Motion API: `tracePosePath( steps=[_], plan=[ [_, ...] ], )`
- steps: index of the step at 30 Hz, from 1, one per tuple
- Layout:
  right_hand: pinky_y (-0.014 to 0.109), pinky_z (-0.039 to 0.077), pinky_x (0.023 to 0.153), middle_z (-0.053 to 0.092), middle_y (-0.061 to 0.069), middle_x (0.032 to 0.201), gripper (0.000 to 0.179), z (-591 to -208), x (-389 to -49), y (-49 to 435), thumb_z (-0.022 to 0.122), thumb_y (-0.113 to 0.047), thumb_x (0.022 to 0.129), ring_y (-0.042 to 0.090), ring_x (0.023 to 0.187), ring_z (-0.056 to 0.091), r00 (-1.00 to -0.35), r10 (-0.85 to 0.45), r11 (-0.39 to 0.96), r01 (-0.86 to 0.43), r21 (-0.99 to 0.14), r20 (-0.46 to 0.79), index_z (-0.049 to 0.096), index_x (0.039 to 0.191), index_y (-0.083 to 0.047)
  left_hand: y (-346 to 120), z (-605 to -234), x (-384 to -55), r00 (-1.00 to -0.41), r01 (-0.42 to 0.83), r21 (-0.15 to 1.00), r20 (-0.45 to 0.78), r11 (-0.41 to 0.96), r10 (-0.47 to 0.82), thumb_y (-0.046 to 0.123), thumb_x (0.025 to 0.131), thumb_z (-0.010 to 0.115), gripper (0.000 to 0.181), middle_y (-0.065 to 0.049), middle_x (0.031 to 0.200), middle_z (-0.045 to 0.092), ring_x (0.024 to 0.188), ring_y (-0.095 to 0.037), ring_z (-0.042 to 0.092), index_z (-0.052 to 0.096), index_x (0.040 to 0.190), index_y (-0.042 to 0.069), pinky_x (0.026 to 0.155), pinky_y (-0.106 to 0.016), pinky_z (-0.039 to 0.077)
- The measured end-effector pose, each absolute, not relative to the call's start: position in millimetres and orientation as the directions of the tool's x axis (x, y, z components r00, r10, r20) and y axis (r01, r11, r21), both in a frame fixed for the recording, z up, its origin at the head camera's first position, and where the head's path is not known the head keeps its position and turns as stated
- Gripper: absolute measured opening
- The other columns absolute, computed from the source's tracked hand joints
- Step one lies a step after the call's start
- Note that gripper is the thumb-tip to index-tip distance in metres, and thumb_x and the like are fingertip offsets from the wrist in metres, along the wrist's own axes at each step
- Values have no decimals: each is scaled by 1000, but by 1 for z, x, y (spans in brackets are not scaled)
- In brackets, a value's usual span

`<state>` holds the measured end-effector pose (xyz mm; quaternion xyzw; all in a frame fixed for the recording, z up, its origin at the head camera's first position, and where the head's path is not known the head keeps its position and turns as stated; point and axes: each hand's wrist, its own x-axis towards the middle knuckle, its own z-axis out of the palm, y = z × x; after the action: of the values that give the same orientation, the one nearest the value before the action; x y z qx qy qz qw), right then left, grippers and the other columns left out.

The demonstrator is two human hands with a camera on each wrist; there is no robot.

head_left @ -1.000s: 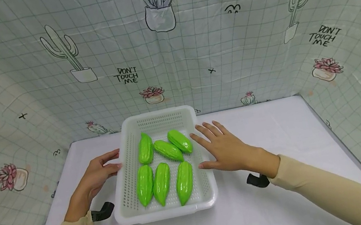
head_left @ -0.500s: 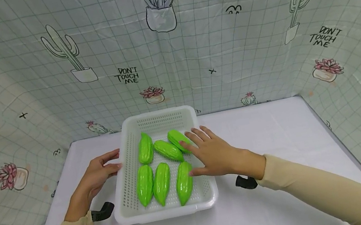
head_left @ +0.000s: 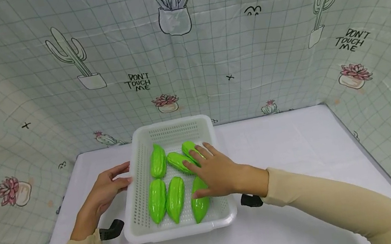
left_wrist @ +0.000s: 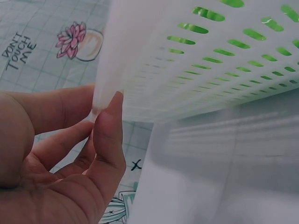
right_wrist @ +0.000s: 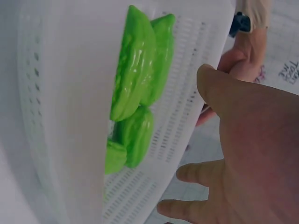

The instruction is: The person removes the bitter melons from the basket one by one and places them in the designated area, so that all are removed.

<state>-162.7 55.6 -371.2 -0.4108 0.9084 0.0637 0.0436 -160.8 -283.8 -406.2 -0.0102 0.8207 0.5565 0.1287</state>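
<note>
A white perforated plastic basket (head_left: 181, 231) stands on the table and holds several glossy, ridged green bitter melons (head_left: 157, 201) in two rough rows. At its left side, my left hand (head_left: 103, 190) pinches the rim; the left wrist view shows the thumb (left_wrist: 110, 135) and fingers meeting at the basket's edge. My right hand (head_left: 218, 173) is spread over the basket's right part, palm down, with nothing held. From the head view it overlaps the far-right and near-right bitter melons, partly hiding them. In the right wrist view, the right fingers (right_wrist: 198, 172) are spread apart above the basket.
A white cloth covers the table (head_left: 282, 142), which extends to the right of the basket. A grid-patterned curtain (head_left: 222, 50) with cactus drawings encloses the back and both sides. Black mounts (head_left: 251, 200) sit at both wrists.
My right hand has moved left, from beside the basket's right rim to over the bitter melons on that side. The left hand and the basket have stayed in place.
</note>
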Motion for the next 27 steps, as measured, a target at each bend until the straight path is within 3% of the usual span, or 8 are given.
tracePosePath(
  steps=[17,27],
  plan=[
    [52,20,130,41,17,165,95,-382,-158,29,52,-79,95,36,157,31,-695,-672,649,-719,248,-256,39,165,-16,-284,-405,-161,-966,-155,911,-220,383,133,5,103,64,68,-33,159,39,99,-12,71,32,162,-8,89,-25,60],
    [50,21,130,47,15,161,96,-382,-155,19,55,-80,93,35,155,34,-707,-624,663,-704,254,-332,42,164,-17,-284,-406,-161,-965,-164,911,-228,378,129,6,103,64,69,-33,159,38,100,-12,70,31,162,-7,89,-26,60]
  ],
)
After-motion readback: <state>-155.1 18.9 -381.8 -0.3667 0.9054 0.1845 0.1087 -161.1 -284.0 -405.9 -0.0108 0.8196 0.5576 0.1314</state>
